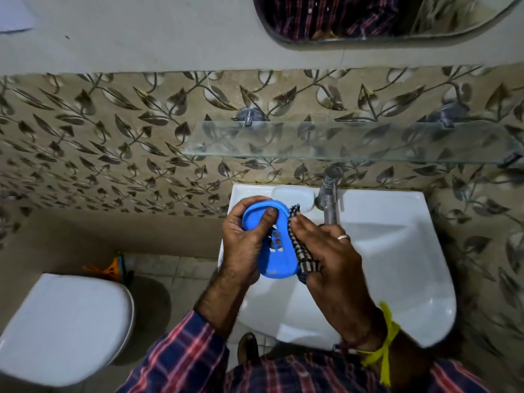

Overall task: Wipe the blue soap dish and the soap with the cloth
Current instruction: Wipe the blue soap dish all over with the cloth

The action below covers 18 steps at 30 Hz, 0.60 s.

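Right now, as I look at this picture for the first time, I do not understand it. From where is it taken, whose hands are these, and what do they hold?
There is no machine here. A person wears one wide-angle camera on the head, so you look down over their chest onto their own two hands in a bathroom.

The left hand grips the blue soap dish, thumb pressed on its face, with drain holes showing. The right hand, which wears a ring, presses a dark checked cloth against the right edge of the dish.

Both hands work above a white washbasin. On its back rim lies a white bar of soap, beside the metal tap. Above hangs a glass shelf and a mirror. On the lower left stands a toilet with its lid closed.
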Motion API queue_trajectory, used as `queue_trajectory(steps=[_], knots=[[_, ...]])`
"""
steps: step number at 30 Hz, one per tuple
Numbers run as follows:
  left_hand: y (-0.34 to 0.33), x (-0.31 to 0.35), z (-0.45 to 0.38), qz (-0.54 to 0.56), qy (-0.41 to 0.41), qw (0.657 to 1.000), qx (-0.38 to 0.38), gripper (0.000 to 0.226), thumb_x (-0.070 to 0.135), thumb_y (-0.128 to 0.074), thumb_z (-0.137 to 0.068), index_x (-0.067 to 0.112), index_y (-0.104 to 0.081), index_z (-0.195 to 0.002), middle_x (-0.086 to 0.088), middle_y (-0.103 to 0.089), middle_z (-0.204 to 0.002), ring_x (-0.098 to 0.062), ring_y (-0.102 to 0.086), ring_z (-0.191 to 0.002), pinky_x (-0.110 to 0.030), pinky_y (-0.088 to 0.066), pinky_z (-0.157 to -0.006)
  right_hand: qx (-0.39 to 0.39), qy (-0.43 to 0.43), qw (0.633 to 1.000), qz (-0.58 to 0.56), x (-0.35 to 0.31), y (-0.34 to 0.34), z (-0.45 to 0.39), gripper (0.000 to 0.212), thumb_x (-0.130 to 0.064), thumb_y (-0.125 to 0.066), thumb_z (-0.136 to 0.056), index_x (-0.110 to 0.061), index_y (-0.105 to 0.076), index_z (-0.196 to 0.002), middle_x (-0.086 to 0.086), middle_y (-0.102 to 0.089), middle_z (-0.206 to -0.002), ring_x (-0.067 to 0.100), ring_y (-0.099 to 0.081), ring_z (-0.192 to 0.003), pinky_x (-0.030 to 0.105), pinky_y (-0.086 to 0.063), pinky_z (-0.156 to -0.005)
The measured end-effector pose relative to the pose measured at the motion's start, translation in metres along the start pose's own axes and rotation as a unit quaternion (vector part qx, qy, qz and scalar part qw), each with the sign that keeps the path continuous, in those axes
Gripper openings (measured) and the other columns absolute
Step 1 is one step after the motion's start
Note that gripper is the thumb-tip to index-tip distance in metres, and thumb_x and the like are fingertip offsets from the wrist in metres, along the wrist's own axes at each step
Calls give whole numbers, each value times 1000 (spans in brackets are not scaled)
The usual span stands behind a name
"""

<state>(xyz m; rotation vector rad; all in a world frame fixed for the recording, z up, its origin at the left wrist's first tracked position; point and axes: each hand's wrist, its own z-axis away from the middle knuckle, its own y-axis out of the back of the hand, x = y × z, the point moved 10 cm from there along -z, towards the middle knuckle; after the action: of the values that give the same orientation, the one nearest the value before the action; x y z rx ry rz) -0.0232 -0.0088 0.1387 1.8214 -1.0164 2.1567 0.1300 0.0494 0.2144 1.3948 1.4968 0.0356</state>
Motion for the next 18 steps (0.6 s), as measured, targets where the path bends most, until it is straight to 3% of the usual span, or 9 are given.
queue_trajectory(steps=[4, 9, 13, 15, 18], knots=[[-7, 13, -14, -7, -18, 1000, 13, 20, 17, -76, -73, 17, -70, -92, 0, -74, -84, -14, -70, -74, -28, -60, -67, -10, -7, 998, -59, 3, -6, -27, 83, 28, -58, -48, 1, -64, -126, 11, -63, -133, 29, -62, -117, 33, -44, -100], [1, 26, -33, -7, -60, 997, 41, 13, 17, -79, -76, 29, -77, -81, 4, -75, -84, -16, -69, -76, -30, -58, -69, 5, -10, 999, -41, 7, -8, -1, 79, 19, -47, -52, -2, -65, -126, 8, -64, -132, 31, -64, -109, 44, -51, -98], [-7, 9, -24, 28, -20, 998, 55, 11, 21, -78, -72, 28, -77, -79, 5, -76, -81, -14, -70, -74, -28, -60, -67, 16, -17, 998, -51, 7, -7, -26, 77, 23, -53, -54, 1, -64, -127, 12, -63, -133, 28, -60, -112, 38, -48, -98], [-3, 20, -34, 56, -37, 994, 88, 12, 23, -78, -71, 25, -75, -82, 6, -76, -81, -14, -70, -74, -27, -60, -68, 28, 10, 999, -36, 2, -7, -24, 75, 26, -54, -57, 1, -63, -127, 12, -62, -134, 29, -61, -109, 39, -49, -95], [-2, 28, -38, 63, -42, 990, 115, 22, 23, -77, -72, 18, -68, -92, -2, -73, -88, -24, -67, -84, -36, -57, -77, 78, -3, 996, -44, 10, -1, -11, 63, 15, -54, -66, -3, -65, -125, 7, -63, -133, 20, -62, -116, 32, -48, -99]])
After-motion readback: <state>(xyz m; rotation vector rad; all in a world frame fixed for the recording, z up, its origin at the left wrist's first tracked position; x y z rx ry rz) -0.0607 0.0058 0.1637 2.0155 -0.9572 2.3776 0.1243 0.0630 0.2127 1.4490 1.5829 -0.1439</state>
